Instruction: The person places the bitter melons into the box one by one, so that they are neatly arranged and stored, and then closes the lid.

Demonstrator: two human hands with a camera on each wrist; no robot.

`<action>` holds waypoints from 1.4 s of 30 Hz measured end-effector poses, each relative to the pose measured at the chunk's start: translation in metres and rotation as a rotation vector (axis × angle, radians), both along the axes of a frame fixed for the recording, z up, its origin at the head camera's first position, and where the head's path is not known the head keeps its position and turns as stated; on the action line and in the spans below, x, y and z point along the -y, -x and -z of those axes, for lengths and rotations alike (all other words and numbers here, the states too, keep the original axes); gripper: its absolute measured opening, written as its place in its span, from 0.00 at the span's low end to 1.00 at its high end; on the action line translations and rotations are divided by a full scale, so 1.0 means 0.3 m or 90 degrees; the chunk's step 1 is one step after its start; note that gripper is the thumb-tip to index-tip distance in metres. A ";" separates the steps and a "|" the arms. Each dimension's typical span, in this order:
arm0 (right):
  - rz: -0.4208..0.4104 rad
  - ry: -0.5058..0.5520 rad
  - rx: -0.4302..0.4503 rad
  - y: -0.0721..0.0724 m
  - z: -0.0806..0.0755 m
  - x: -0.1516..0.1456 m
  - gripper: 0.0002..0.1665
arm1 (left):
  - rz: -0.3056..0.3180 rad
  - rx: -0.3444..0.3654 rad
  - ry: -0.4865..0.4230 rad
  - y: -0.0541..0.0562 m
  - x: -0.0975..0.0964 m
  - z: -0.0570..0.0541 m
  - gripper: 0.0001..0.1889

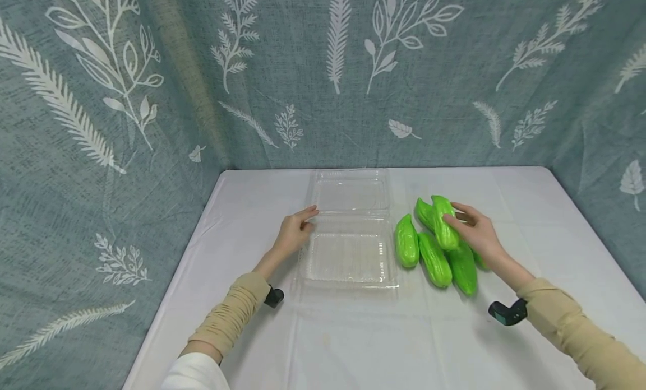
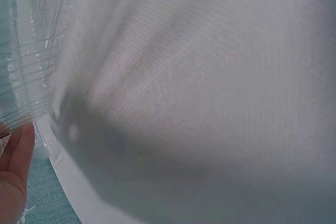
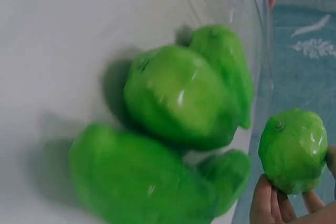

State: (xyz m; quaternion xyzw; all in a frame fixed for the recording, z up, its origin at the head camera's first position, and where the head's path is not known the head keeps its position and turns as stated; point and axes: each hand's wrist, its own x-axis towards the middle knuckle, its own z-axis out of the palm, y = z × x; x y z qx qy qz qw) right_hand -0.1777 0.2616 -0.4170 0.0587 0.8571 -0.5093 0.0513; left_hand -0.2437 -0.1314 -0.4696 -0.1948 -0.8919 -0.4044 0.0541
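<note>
My right hand (image 1: 478, 233) grips a glossy green bitter melon (image 1: 444, 222), thumb on one side and fingers on the other. In the right wrist view this bitter melon (image 3: 293, 150) shows end-on, raised beside the others. Several more bitter melons (image 1: 406, 242) lie close together on the table beneath and left of that hand. A clear plastic clamshell container (image 1: 348, 283) lies with its lid (image 1: 351, 195) folded back to the far side. My left hand (image 1: 294, 232) pinches the container's left edge near the hinge; in the left wrist view its fingertips (image 2: 26, 135) meet ridged clear plastic.
A white cloth covers the table (image 1: 353, 339). Blue-green curtains (image 1: 313, 126) with white leaf prints stand behind it and at both sides. The bitter melons sit just right of the container. A black wrist camera (image 1: 507, 312) hangs below the right forearm.
</note>
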 end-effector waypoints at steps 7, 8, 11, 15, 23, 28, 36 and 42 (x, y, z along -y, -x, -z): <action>-0.023 0.037 0.005 0.012 0.014 0.074 0.42 | 0.004 0.000 0.000 -0.001 0.004 0.002 0.19; -0.027 0.039 0.008 0.014 0.017 0.084 0.42 | 0.004 0.001 0.000 -0.003 0.005 0.003 0.19; -0.037 0.046 0.017 0.019 0.023 0.109 0.41 | 0.004 0.004 -0.003 -0.008 0.008 0.002 0.19; -0.045 0.061 0.019 0.028 0.024 0.140 0.41 | 0.005 0.004 -0.009 -0.012 0.013 0.001 0.19; -0.068 0.073 0.015 0.039 0.023 0.191 0.39 | -0.002 0.014 -0.010 -0.012 0.017 0.002 0.19; -0.071 0.085 0.021 0.033 0.025 0.215 0.39 | 0.005 0.014 -0.014 -0.010 0.015 0.014 0.19; -0.085 0.080 0.014 0.029 0.022 0.249 0.38 | 0.007 0.010 -0.015 -0.012 0.010 0.013 0.20; -0.092 0.103 0.017 0.030 0.019 0.274 0.37 | 0.013 0.009 -0.018 -0.004 0.004 0.004 0.19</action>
